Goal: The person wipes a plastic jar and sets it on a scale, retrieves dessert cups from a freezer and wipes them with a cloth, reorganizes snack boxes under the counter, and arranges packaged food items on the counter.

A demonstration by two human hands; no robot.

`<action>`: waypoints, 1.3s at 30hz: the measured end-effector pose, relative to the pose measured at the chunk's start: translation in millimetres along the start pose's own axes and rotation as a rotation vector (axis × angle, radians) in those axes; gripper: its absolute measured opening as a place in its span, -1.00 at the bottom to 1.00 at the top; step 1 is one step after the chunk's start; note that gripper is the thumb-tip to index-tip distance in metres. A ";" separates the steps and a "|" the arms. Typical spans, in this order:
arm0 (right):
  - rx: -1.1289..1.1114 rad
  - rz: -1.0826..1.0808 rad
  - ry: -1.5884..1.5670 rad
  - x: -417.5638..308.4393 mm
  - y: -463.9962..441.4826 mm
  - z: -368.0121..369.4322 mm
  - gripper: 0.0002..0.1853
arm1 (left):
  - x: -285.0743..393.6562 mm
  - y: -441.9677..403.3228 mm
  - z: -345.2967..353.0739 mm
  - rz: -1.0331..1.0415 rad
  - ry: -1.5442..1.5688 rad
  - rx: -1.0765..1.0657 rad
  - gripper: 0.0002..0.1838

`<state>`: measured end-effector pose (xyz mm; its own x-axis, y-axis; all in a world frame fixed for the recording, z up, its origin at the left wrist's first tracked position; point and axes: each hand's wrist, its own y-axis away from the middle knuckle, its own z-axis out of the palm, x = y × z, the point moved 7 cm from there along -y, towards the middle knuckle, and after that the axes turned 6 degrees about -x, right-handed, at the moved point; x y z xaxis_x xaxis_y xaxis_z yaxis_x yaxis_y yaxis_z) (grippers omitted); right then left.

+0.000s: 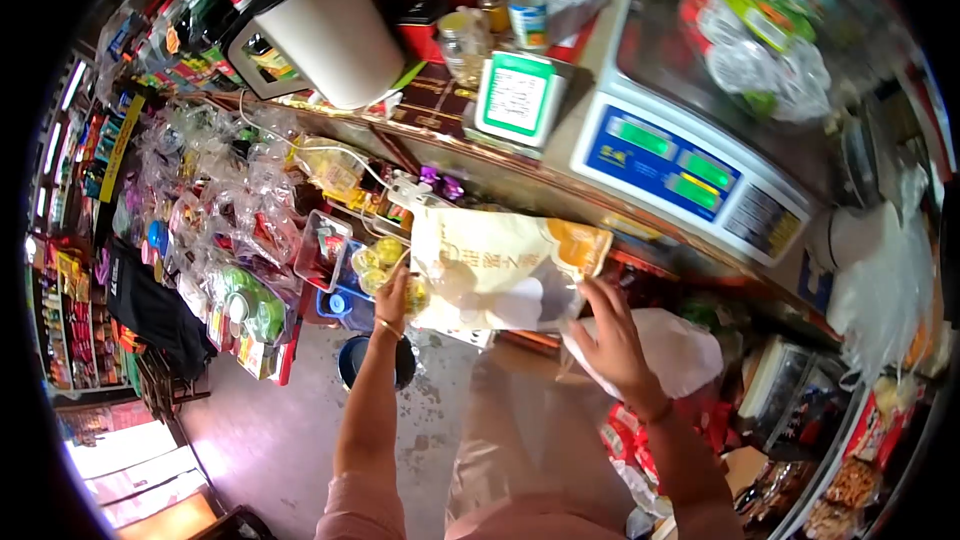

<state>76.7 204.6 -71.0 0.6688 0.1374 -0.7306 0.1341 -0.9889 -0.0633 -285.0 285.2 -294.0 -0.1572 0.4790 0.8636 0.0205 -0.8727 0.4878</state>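
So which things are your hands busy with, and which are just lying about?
In hand:
- the cream-and-yellow printed bag, between the left hand and right hand

Seem to be just about:
- white kettle
- digital scale
- green-edged code sign
- yellow-lidded glass jar

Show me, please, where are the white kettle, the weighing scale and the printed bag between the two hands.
White kettle point(338, 38): head view, middle of its body.
Weighing scale point(660, 161): head view, blue display panel on its front.
Printed bag point(487, 252): head view, middle of its printed face.

Grey floor point(270, 440), crowded shop shelves point(75, 290)
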 end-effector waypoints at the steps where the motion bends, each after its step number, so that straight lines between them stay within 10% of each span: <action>1: 0.007 -0.002 0.069 13.6 -26.2 20.6 -0.46 | 3.6 -19.3 -0.9 0.093 -0.096 -0.041 -0.56; 7: -0.198 0.002 0.430 80.6 -146.6 123.1 -0.34 | 25.3 -34.2 4.8 0.071 -0.294 -0.241 -0.63; 11: -0.555 -0.058 0.063 68.5 -120.8 152.1 -0.79 | 5.5 7.4 -42.4 -0.173 -0.066 -0.396 -0.59; 16: -0.633 -0.304 0.317 -38.9 -44.0 116.6 -0.90 | 13.6 84.8 -64.9 -0.159 0.179 -0.500 -0.52; 31: -0.311 0.456 0.668 69.6 -66.4 -16.6 -0.69 | 9.3 138.2 -26.2 -0.305 0.219 -0.470 -0.55; 36: 0.093 0.090 0.973 -13.0 -81.5 1.2 -0.67 | -33.9 170.8 -12.2 -0.545 0.367 -0.468 -0.45; 37: -0.352 0.498 0.879 4.9 -68.3 33.6 -0.77 | -39.3 176.1 -4.6 -0.544 0.373 -0.483 -0.45; 38: -0.008 -0.257 0.492 -26.6 -50.7 58.6 -0.83 | -47.7 179.6 -6.2 -0.591 0.457 -0.367 -0.45; 39: -0.234 -0.097 0.303 -0.3 -42.2 98.6 -0.81 | -55.2 181.3 -9.8 -0.636 0.536 -0.242 -0.45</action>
<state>-1.2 240.8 -135.2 0.8254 0.2746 -0.4932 0.3473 -0.9358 0.0602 -282.2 99.6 -254.5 -0.5128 0.8273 0.2293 -0.4307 -0.4790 0.7649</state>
